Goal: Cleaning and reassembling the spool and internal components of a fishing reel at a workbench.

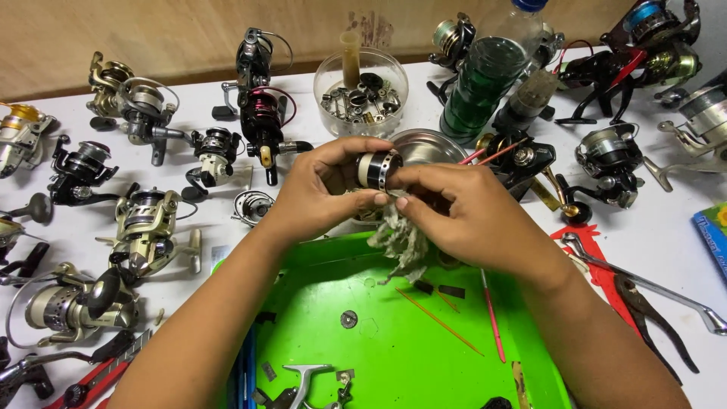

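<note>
One view only, worn on my head. Looks steeply down and forward over my forearms onto the white table, at close working range. Frame reaches from the green tray at the table's near edge to the wooden wall behind its far edge.

The spool between my fingers is black with a cream band and a silver rim dotted with dark holes. Under my right hand hangs a rag, grey-green and mottled. Below it the tray is bright lime green, with thin red sticks across it and a small dark washer. The table is white. One reel ahead is black with a magenta spool; another at my left is pale gold and silver. The bottle is clear, filled dark green, with a blue cap. The pliers at my right are dark brown.
</note>
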